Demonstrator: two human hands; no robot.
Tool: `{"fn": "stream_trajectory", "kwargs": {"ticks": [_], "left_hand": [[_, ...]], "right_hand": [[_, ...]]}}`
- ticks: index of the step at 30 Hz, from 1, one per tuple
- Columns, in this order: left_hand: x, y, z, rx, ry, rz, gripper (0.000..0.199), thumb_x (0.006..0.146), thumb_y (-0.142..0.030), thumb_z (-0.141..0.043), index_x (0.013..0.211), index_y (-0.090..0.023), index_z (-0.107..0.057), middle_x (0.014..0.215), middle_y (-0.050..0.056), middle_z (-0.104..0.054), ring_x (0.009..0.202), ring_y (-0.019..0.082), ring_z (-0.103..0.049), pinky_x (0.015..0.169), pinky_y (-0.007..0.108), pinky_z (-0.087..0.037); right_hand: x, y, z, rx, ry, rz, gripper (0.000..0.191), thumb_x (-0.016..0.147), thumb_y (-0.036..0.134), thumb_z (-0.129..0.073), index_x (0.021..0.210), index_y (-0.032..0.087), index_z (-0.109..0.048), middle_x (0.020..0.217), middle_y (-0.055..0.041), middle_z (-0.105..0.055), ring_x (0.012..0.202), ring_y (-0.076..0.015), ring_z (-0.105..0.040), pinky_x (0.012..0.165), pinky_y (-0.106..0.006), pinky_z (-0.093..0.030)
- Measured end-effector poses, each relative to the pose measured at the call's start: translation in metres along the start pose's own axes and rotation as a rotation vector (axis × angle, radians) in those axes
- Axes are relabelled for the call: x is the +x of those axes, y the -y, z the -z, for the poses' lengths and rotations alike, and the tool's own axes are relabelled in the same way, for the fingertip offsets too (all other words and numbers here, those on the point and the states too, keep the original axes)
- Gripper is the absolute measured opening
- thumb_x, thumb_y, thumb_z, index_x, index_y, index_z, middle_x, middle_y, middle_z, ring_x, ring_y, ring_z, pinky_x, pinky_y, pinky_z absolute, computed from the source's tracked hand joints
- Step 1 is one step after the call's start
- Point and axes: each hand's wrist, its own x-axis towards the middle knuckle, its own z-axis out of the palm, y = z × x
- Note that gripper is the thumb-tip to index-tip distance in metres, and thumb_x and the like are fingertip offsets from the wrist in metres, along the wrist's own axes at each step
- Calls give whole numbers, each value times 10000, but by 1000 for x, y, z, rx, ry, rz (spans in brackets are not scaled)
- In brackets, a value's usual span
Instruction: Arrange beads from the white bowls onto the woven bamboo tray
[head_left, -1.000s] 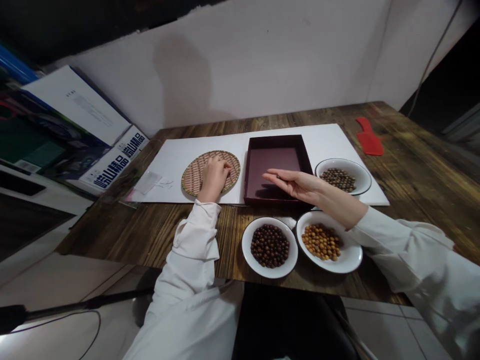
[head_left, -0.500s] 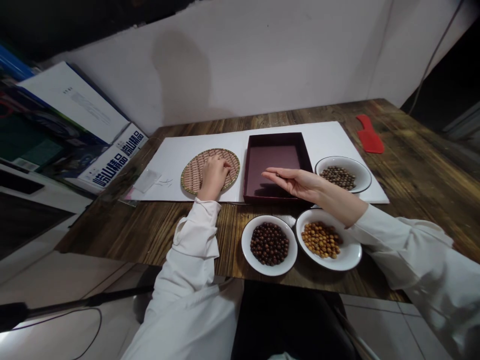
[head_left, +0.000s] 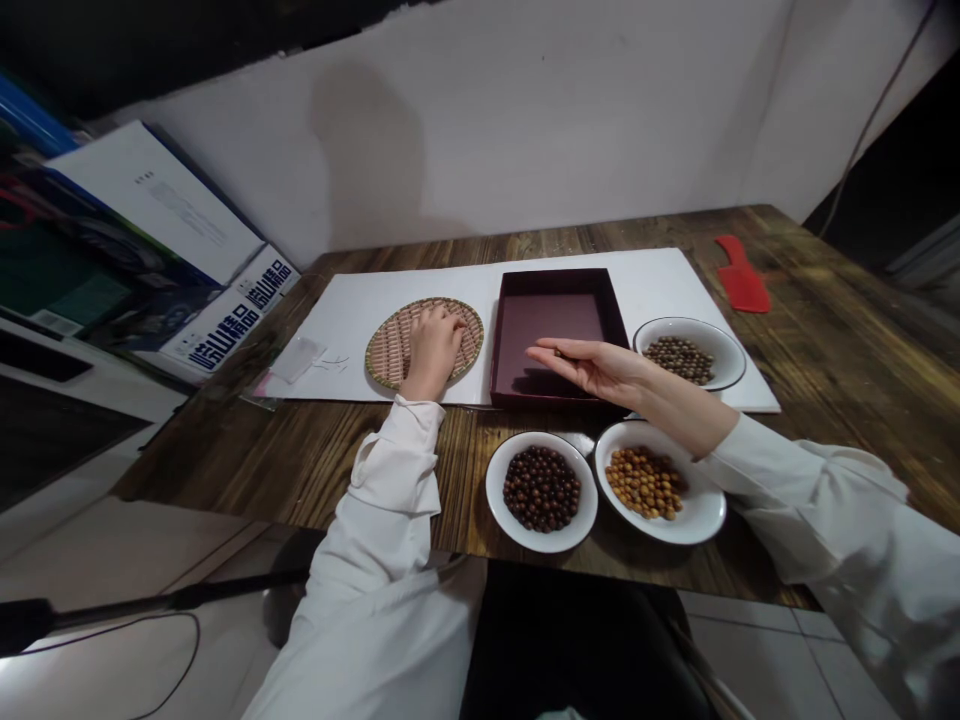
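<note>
My left hand [head_left: 435,345] rests on the oval woven tray [head_left: 386,352] with its fingers curled downward; what lies under the fingertips, if anything, is hidden. Palm up, my right hand [head_left: 589,367] reaches over the near part of a dark maroon box [head_left: 555,318], its fingers stretched forward. A small brownish bead [head_left: 559,353] lies on those fingers, close to the thumb. My right wrist passes above the bowl of yellow-brown beads [head_left: 645,483] and beside the bowl of olive-brown beads [head_left: 681,360].
A bowl of dark brown beads [head_left: 541,490] sits at the table's front edge. White board [head_left: 345,300] lies beneath the tray and box. A small clear packet [head_left: 296,360] is on its left end. A red comb-like tool [head_left: 742,278] lies far right; cartons [head_left: 225,320] stand left.
Both hands keep nearly the same places and poses. The bead on my right fingers shows a little more clearly, and the whole view has shifted slightly.
</note>
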Motion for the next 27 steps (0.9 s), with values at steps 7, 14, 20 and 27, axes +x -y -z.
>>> {"fn": "stream_trajectory", "kwargs": {"ticks": [7, 14, 20, 27], "left_hand": [[-3, -27, -6, -85, -151, -207, 199, 970, -264, -511, 1041, -199, -685, 1025, 72, -658, 999, 256, -548, 884, 389, -400], [-6, -40, -10, -245, -182, -376, 163, 964, -252, -538, 1034, -194, -673, 973, 57, -663, 964, 220, -570, 863, 347, -414], [-3, -40, -11, -518, -9, -425, 150, 970, -230, -529, 987, -179, -669, 985, 33, -693, 950, 165, -622, 882, 287, -456], [-1, -37, -15, -506, 112, -379, 239, 996, -235, -443, 955, -178, -672, 985, 39, -709, 957, 170, -642, 895, 291, -467]], "right_hand": [[-6, -1, -6, -118, 3, -18, 344, 954, 56, -458, 1284, 60, -553, 1100, -120, -725, 1105, -158, -684, 943, -213, -560], [4, 0, 1, -50, 80, -12, 345, 963, 35, -423, 1289, 2, -531, 988, -127, -748, 981, -167, -730, 924, -229, -576], [12, 1, 6, -54, 147, -48, 356, 981, 44, -388, 1306, -8, -523, 978, -138, -750, 963, -160, -735, 845, -186, -591], [9, 3, 4, 69, 113, -84, 415, 1001, 81, -374, 1410, 39, -429, 1028, -115, -739, 974, -151, -731, 880, -223, -590]]}}
